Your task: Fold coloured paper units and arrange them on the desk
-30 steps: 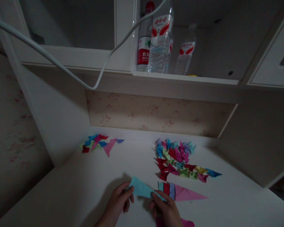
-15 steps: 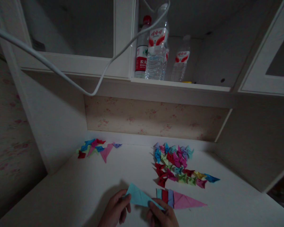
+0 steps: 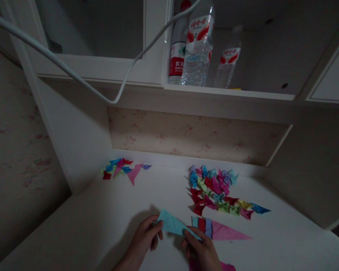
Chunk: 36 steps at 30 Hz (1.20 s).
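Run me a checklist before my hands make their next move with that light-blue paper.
1. Left hand gripping one end of the light-blue paper: ok.
2. Right hand gripping the other end: ok.
3. Folded pieces at the back right clear of both hands: ok, they lie beyond them.
4. Right hand clear of the magenta paper: cannot tell, the hand partly hides it.
5. Bright light on the desk: not ok, it looks dim.

We hold a creased turquoise paper point(image 3: 172, 223) by its ends, our left hand point(image 3: 146, 235) at one, our right hand point(image 3: 201, 245) at the other, over the white bench point(image 3: 87, 214). Pink folded paper point(image 3: 227, 231) lies near the right, origami pieces point(image 3: 216, 186) cluster farther back, and plastic bottles point(image 3: 197, 56) stand on the shelf point(image 3: 257, 94) above.
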{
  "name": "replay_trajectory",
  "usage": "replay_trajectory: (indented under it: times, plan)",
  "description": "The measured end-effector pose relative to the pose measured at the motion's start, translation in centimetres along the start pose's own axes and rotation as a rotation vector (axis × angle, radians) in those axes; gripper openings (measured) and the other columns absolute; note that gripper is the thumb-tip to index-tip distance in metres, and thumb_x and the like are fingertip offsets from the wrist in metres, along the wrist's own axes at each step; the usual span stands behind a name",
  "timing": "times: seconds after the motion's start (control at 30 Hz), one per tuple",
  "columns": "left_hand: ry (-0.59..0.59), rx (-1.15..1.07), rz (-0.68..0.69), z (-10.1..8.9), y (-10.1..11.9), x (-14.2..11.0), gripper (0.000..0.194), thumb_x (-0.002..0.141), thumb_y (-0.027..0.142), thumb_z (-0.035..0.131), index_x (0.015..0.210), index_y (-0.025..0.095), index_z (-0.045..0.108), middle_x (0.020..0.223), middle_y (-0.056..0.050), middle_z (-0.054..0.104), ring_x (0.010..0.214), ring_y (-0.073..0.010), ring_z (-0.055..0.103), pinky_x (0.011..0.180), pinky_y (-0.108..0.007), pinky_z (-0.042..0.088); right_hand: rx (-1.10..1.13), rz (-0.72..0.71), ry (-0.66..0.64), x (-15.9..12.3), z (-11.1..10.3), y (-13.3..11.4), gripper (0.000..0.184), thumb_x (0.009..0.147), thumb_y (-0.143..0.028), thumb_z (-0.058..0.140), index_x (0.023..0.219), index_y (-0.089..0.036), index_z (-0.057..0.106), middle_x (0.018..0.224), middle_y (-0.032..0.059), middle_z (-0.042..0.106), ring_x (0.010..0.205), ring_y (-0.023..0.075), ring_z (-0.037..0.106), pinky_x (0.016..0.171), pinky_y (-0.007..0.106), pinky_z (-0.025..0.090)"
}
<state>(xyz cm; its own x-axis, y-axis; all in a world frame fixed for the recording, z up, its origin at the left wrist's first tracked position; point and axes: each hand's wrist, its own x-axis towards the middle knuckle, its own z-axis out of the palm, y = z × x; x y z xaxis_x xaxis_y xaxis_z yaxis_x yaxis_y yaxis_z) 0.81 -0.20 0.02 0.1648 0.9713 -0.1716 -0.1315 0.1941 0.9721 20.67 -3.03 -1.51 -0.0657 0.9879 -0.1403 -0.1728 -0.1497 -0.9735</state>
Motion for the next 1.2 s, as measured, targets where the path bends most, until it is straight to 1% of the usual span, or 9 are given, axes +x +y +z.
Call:
replay_trajectory:
  times: [0.2, 0.37, 0.57, 0.67, 0.83, 0.93, 1.03, 1.13, 1.2]
  plan:
    - [0.021, -0.011, -0.031, 0.1, 0.1, -0.1, 0.046, 0.066, 0.053, 0.066, 0.088, 0.012, 0.063, 0.051, 0.004, 0.056, 0.030, -0.0036, 0.036, 0.032, -0.018, 0.019, 0.058, 0.032, 0.003, 0.0, 0.1, 0.0, 0.038, 0.074, -0.049, 0.070, 0.087, -0.014, 0.069, 0.060, 0.0026, 0.066, 0.045, 0.0098, 0.050, 0.046, 0.020, 0.033]
    - [0.017, -0.011, -0.019, 0.2, 0.1, -0.1, 0.047, 0.066, 0.054, 0.066, 0.087, 0.012, 0.063, 0.050, 0.004, 0.056, 0.029, -0.0032, 0.034, 0.032, -0.018, 0.018, 0.017, -0.022, 0.028, -0.2, 0.5, -0.7, 0.040, 0.071, -0.052, 0.071, 0.080, -0.013, 0.070, 0.058, 0.0022, 0.064, 0.044, 0.0094, 0.049, 0.046, 0.021, 0.033]
    - [0.002, 0.000, 0.004, -0.1, -0.6, 0.2, 0.044, 0.068, 0.054, 0.065, 0.084, 0.013, 0.061, 0.051, 0.003, 0.057, 0.029, -0.0031, 0.035, 0.032, -0.018, 0.017, -0.001, 0.000, 0.058, -0.4, 1.0, -1.7, 0.047, 0.064, -0.059, 0.072, 0.075, -0.013, 0.070, 0.053, 0.0011, 0.061, 0.040, 0.0091, 0.047, 0.043, 0.021, 0.032]
    - [0.001, 0.012, 0.007, -0.2, -0.7, 0.2, 0.045, 0.069, 0.055, 0.064, 0.085, 0.013, 0.061, 0.052, 0.003, 0.057, 0.030, -0.0032, 0.036, 0.032, -0.017, 0.018, 0.016, 0.002, 0.068, -0.3, 1.0, -1.3, 0.045, 0.064, -0.058, 0.073, 0.075, -0.014, 0.070, 0.052, 0.0004, 0.060, 0.040, 0.0084, 0.046, 0.042, 0.020, 0.031]
    - [-0.016, 0.016, -0.005, -0.2, -0.8, 0.4, 0.050, 0.068, 0.060, 0.063, 0.087, 0.013, 0.061, 0.052, 0.004, 0.056, 0.029, -0.0035, 0.034, 0.031, -0.018, 0.021, 0.035, 0.030, 0.106, 0.4, 0.7, 0.3, 0.048, 0.060, -0.061, 0.074, 0.074, -0.015, 0.070, 0.047, 0.0000, 0.058, 0.036, 0.0078, 0.043, 0.038, 0.019, 0.027]
    - [-0.007, 0.011, -0.002, -0.2, -0.8, 0.4, 0.048, 0.069, 0.058, 0.064, 0.086, 0.013, 0.061, 0.052, 0.003, 0.056, 0.030, -0.0035, 0.034, 0.032, -0.018, 0.020, 0.040, 0.040, 0.114, 0.4, 0.6, 0.4, 0.047, 0.060, -0.060, 0.074, 0.076, -0.015, 0.070, 0.050, 0.0008, 0.061, 0.037, 0.0083, 0.044, 0.039, 0.019, 0.028]
    - [-0.014, 0.017, 0.004, -0.1, -0.4, 0.0, 0.042, 0.071, 0.053, 0.063, 0.084, 0.013, 0.062, 0.053, 0.003, 0.056, 0.032, -0.0036, 0.035, 0.033, -0.018, 0.019, 0.067, 0.026, 0.089, -0.1, 0.5, -0.3, 0.043, 0.064, -0.056, 0.074, 0.077, -0.015, 0.070, 0.054, 0.0010, 0.061, 0.042, 0.0093, 0.047, 0.042, 0.020, 0.032]
    - [-0.026, 0.014, 0.027, 0.0, 0.3, -0.6, 0.036, 0.075, 0.048, 0.061, 0.082, 0.013, 0.063, 0.056, 0.003, 0.056, 0.036, -0.0040, 0.038, 0.036, -0.018, 0.022, 0.085, 0.002, 0.079, -0.6, 0.3, -0.9, 0.037, 0.069, -0.049, 0.073, 0.081, -0.014, 0.070, 0.060, 0.0011, 0.062, 0.047, 0.0096, 0.048, 0.046, 0.020, 0.034]
    - [-0.038, 0.008, 0.032, 0.1, 0.8, -0.9, 0.034, 0.077, 0.046, 0.061, 0.083, 0.013, 0.064, 0.058, 0.003, 0.056, 0.037, -0.0042, 0.038, 0.037, -0.018, 0.024, 0.087, -0.003, 0.098, -0.8, 0.3, -1.1, 0.035, 0.069, -0.047, 0.074, 0.084, -0.015, 0.070, 0.064, 0.0007, 0.063, 0.048, 0.0097, 0.048, 0.045, 0.020, 0.033]
